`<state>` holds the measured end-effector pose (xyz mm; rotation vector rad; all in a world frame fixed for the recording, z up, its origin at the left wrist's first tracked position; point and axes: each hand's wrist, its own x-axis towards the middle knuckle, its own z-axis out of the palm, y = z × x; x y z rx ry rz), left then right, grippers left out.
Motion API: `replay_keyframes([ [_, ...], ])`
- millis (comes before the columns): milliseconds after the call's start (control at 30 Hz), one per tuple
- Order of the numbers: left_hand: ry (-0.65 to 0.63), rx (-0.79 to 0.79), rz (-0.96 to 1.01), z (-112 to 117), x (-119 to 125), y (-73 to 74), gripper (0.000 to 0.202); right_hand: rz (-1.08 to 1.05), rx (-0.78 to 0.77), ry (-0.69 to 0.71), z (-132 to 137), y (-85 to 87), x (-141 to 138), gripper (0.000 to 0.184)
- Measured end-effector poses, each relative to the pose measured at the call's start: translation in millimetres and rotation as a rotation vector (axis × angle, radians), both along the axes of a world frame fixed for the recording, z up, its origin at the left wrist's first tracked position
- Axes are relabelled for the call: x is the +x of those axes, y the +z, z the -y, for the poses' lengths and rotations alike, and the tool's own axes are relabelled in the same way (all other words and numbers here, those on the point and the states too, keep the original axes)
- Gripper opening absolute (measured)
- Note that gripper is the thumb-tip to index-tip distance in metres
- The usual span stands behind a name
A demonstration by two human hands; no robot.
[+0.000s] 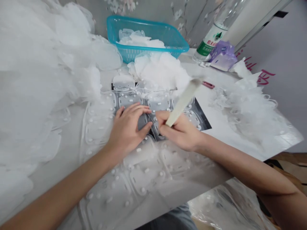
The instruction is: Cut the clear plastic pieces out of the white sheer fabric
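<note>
A translucent moulded rubber sheet (144,172) with rows of small white nubs lies across the table, over a dark mat (203,119). My left hand (128,129) presses flat on the sheet, fingers stretched out together. My right hand (179,131) is closed around the lower end of a pale flat tool (183,100), which slants up and to the right, its tip blurred. The tool's lower end meets the sheet just right of my left fingertips.
A turquoise plastic basket (168,35) with white pieces stands at the back. Heaps of white trimmings lie at the left (40,64), in the middle back (160,72) and at the right (242,105). A clear bottle (213,35) and a purple pack (223,56) stand at the back right.
</note>
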<state>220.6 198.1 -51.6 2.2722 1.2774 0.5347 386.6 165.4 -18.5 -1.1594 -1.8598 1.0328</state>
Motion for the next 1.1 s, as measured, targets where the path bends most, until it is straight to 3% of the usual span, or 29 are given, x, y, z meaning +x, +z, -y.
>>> replay_keyframes([
  [133,-0.066,0.070,-0.062,4,0,1.4,0.024,-0.324,0.105,-0.382,-5,3.1,18,0.022],
  [200,-0.133,0.157,-0.102,7,1,1.7,0.030,-0.423,0.115,-0.489,-7,-2.0,29,0.023],
  [300,-0.396,0.301,-0.153,9,1,-0.4,0.037,-0.397,0.091,-0.558,-6,-17.6,42,0.022],
  [367,-0.567,0.330,-0.174,8,1,-3.2,0.040,-0.335,0.099,-0.576,-5,-27.4,48,0.021],
  [433,-0.629,0.319,-0.199,6,0,-5.7,0.041,-0.262,0.126,-0.578,-4,-33.2,51,0.021],
  [833,-0.624,0.354,-0.273,2,0,-9.6,0.041,-0.149,0.126,-0.460,-11,-41.3,51,0.020],
  [1100,-0.613,0.347,-0.254,3,0,-7.0,0.041,-0.124,0.119,-0.415,-11,-37.4,50,0.020],
])
